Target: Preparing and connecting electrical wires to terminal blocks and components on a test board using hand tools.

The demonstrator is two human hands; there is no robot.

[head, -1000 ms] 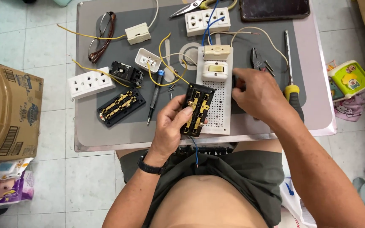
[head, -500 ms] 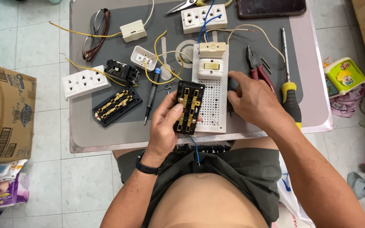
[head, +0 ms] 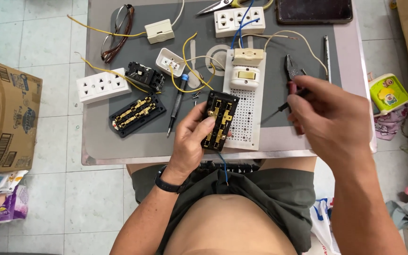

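Left of the right hand (head: 329, 115), which pinches a thin screwdriver (head: 279, 109), the left hand (head: 197, 139) grips an upright black socket base (head: 219, 121).

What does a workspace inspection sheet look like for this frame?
Surface: low grey table with a darker mat.
Job's things: black socket base with brass contacts in the left hand; thin screwdriver in the right hand, tip off the base.
Clutter: white perforated board, second open black base, white triple socket, pliers, eyeglasses, blue-capped pen tool.
Grippers: both hands closed on their items.
Cables: loose yellow wires, blue wire.
Surroundings: tiled floor, cardboard box.
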